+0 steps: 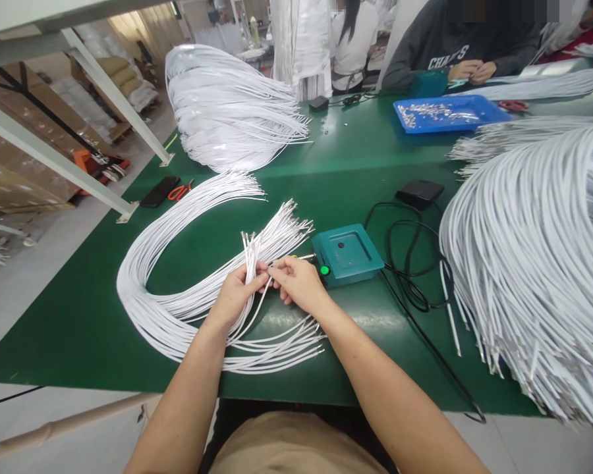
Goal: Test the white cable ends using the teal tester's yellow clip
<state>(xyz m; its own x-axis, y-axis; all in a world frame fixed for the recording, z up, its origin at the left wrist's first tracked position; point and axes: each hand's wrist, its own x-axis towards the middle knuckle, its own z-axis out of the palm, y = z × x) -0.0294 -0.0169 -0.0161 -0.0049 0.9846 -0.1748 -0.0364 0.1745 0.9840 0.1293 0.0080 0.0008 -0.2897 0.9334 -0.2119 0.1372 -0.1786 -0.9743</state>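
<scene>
My left hand (pixel 241 289) is closed around a small group of white cables (pixel 250 253), whose ends stick up above the fingers. Beside it, my right hand (pixel 296 282) pinches the end of one white cable (pixel 263 299); the fingertips of both hands nearly meet. Under and around them a long bundle of white cables (pixel 138 276) lies curved on the green table, with cut ends fanning toward the right. Just right of my right hand stands a small green device (pixel 348 253) with a shallow tray top, a green button and a thin metal rod pointing at the hand.
A large coil of white cables (pixel 227 105) lies at the back, another (pixel 524 217) at the right. Black cords (pixel 415 263) run to a foot pedal (pixel 420 194). A blue tray (pixel 449 113) holds small parts. Orange-handled scissors (pixel 180 191) and a phone (pixel 161 191) lie left. A co-worker (pixel 464 46) sits opposite.
</scene>
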